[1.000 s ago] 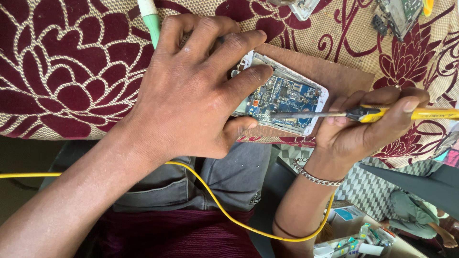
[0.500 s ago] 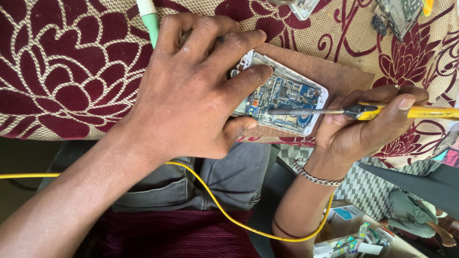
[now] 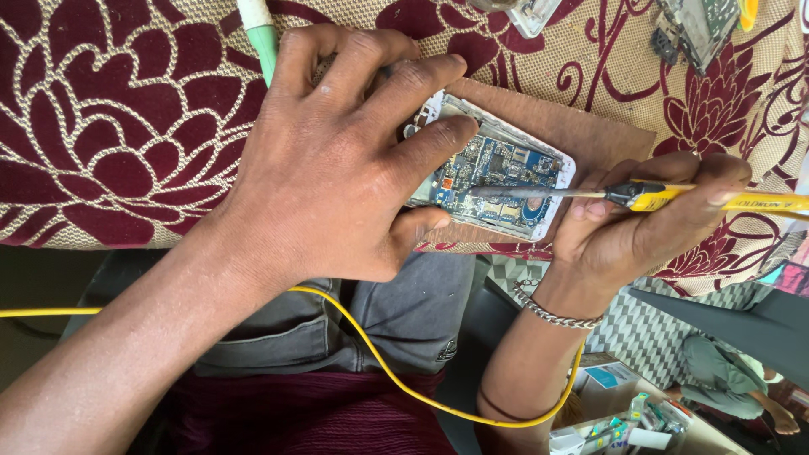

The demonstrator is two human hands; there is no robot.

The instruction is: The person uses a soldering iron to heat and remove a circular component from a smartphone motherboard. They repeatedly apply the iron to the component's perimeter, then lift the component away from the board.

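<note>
An opened white phone with a bare blue circuit board lies on a brown mat over a maroon flowered cloth. My left hand covers the phone's left part and presses it down, fingers spread over its edge. My right hand grips a yellow-handled soldering iron. Its grey metal tip reaches left and rests on the middle of the board. A metal bracelet sits on my right wrist.
A yellow cable runs from the iron across my lap. A green-and-white tool handle lies above my left hand. Loose circuit boards and a phone part lie at the cloth's far edge. Small boxes sit lower right.
The iron's tip has shifted slightly left along the board. My left hand stays pressed on the phone.
</note>
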